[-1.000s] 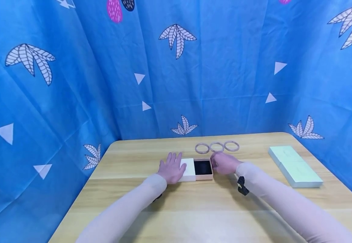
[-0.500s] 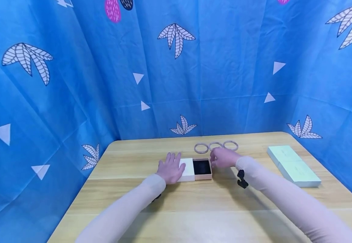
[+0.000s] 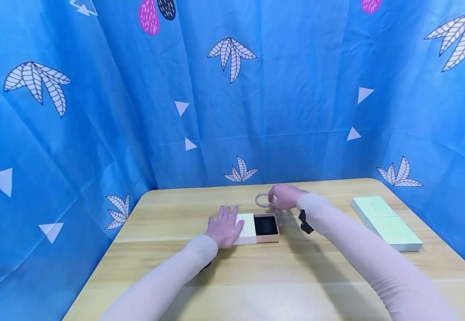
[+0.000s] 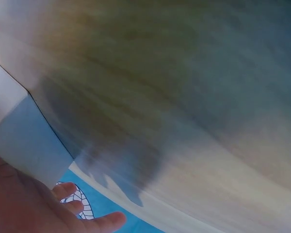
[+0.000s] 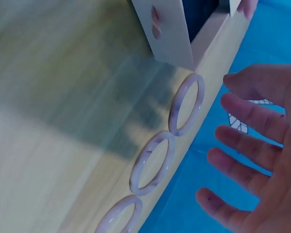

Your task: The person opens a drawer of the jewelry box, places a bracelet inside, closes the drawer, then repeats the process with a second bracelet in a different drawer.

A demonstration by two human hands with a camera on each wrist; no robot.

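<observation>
My left hand (image 3: 222,227) rests with straight fingers on the white sleeve (image 3: 250,229) of a small drawer box. Out of its right side stands the pink drawer (image 3: 267,239), lined with a black pad (image 3: 264,226). A ribbon tab (image 5: 155,22) shows on the drawer's end in the right wrist view. Behind the box, my right hand (image 3: 285,197) hovers over the bangles and hides most of them in the head view. Its fingers are spread and loosely bent, apart from the bangles. Three pale pinkish bangles (image 5: 173,114) lie in a touching row on the table.
Two pale green boxes (image 3: 394,229) stand end to end on the right of the wooden table (image 3: 232,285). A blue patterned curtain (image 3: 304,133) hangs behind the table and along both sides.
My right hand has left the drawer's right end and moved back over the bangles. My left hand stays on the sleeve, and the drawer stands out as before.
</observation>
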